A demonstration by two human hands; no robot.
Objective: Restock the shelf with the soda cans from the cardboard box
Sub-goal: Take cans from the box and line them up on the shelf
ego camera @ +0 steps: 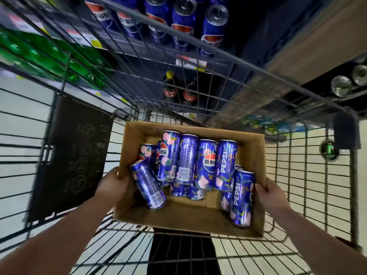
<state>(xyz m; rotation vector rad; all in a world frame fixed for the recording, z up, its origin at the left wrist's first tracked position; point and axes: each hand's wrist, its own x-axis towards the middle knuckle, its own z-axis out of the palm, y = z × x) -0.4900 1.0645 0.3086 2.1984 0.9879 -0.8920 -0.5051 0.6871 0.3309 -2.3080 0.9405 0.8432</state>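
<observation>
I see the soda cans (206, 167) inside the cardboard box (256, 155). The box is in the wire cart (297, 187). The shelf (198, 62) lies beyond.

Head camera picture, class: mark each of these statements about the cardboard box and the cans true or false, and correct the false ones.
1. Both hands grip the cardboard box. True: the left hand holds its left wall, the right hand its right wall.
2. The soda cans in the box stand upright in neat rows. False: they lie on their sides, some piled on others.
3. The box is inside a wire cart. True.
4. The cans in the box are green. False: they are blue with pink patterns.
5. The shelf ahead holds blue cans. True.
6. One hand holds a single can. False: both hold only the box.
</observation>
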